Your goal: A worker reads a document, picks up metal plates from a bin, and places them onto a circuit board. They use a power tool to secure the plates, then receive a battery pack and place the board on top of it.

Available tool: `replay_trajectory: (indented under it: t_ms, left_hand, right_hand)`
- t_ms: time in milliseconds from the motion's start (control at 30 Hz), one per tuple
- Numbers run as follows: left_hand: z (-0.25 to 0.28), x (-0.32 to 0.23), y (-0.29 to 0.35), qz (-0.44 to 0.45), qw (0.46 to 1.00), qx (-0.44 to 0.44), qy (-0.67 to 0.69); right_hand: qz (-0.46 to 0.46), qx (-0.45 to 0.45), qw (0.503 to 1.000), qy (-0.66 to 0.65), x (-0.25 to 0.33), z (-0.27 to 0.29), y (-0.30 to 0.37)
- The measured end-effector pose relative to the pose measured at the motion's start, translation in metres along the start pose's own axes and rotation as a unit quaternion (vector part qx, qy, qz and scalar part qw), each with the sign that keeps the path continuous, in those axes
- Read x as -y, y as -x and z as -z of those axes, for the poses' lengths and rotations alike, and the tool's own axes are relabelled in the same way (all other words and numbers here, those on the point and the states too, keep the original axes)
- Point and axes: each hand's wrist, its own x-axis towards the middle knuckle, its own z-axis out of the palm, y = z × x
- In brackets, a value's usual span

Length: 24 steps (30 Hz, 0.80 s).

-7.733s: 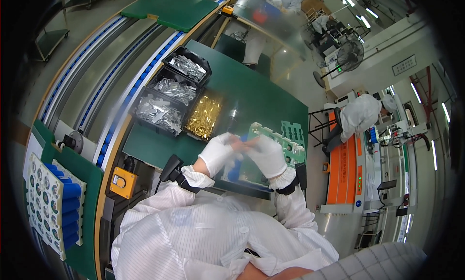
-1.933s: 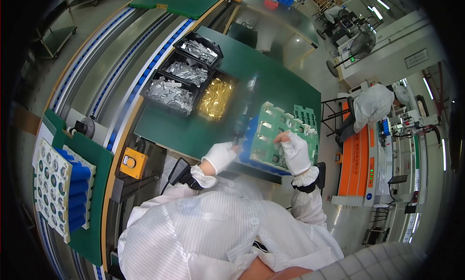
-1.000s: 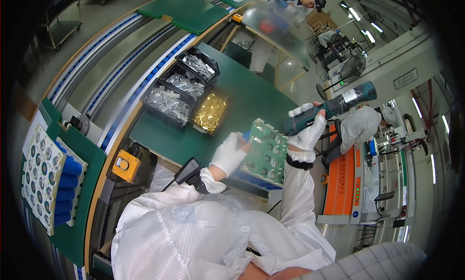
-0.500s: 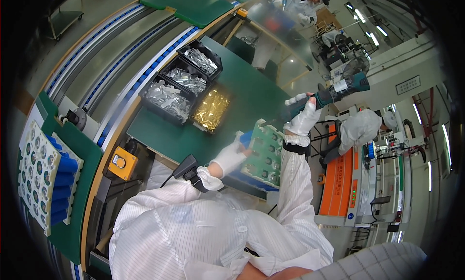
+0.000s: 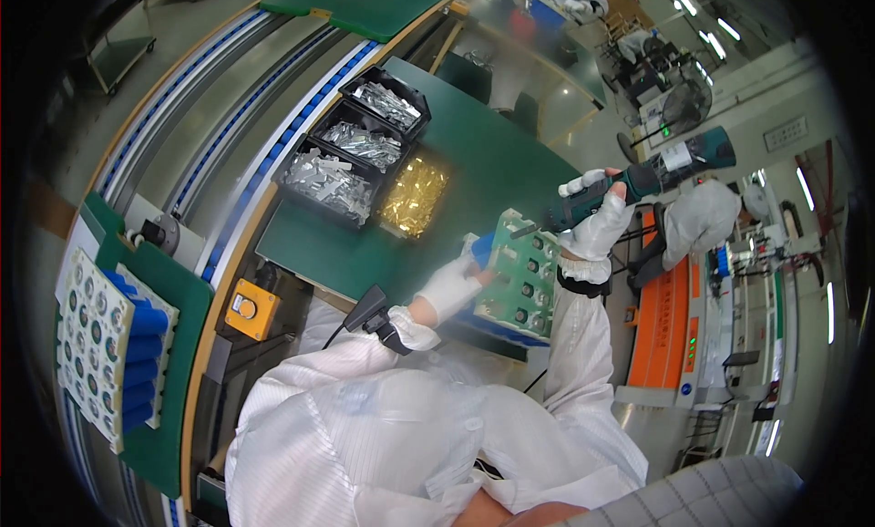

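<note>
My left hand [image 5: 453, 288], in a white glove with bare fingertips, grips the near left side of a battery pack [image 5: 519, 285]. The pack has a pale green holder plate with rows of round openings, and blue cells behind it. It stands tilted at the near right edge of the green worktop. Closed round a teal and black power screwdriver [image 5: 638, 182] is my right hand [image 5: 597, 224], gloved alike. The driver's bit points left, over the pack's upper edge; whether it touches the plate I cannot tell.
Black bins [image 5: 330, 182] of silver metal strips and a bin of gold-coloured pieces [image 5: 415, 196] stand on the green worktop [image 5: 492, 149]. Another battery pack [image 5: 114, 345] rests at far left beside the conveyor [image 5: 241, 176]. A yellow button box [image 5: 251, 309] sits at the bench edge. Other people work beyond.
The whole view has shifted slightly, so the bench sits farther right in it. My right hand and the driver have moved a little right relative to the bench. Both hands keep their holds.
</note>
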Motion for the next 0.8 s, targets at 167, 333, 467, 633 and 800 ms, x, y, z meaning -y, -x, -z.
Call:
replay_trajectory:
  t_ms: [167,333,467,633,800]
  left_hand:
    - [-0.001,-0.003,0.000,0.012,1.000,-0.002,0.011]
    - [-0.003,0.007,-0.002,0.007,0.998,0.005,0.060]
    - [-0.004,-0.004,0.001,0.028,0.999,0.005,0.040]
    - [-0.002,0.003,0.001,0.003,1.000,-0.010,0.022]
    - [-0.003,-0.002,0.004,0.015,1.000,0.001,0.015]
  right_hand:
    - [-0.042,-0.025,0.998,-0.040,-0.010,0.002,0.005]
    - [-0.051,-0.018,0.998,-0.039,-0.010,0.004,0.007]
    - [-0.061,0.016,0.998,-0.018,-0.008,0.007,0.010]
    - [-0.049,0.009,0.997,-0.054,0.010,0.010,0.023]
    - [-0.092,0.011,0.994,-0.055,0.013,0.012,0.038]
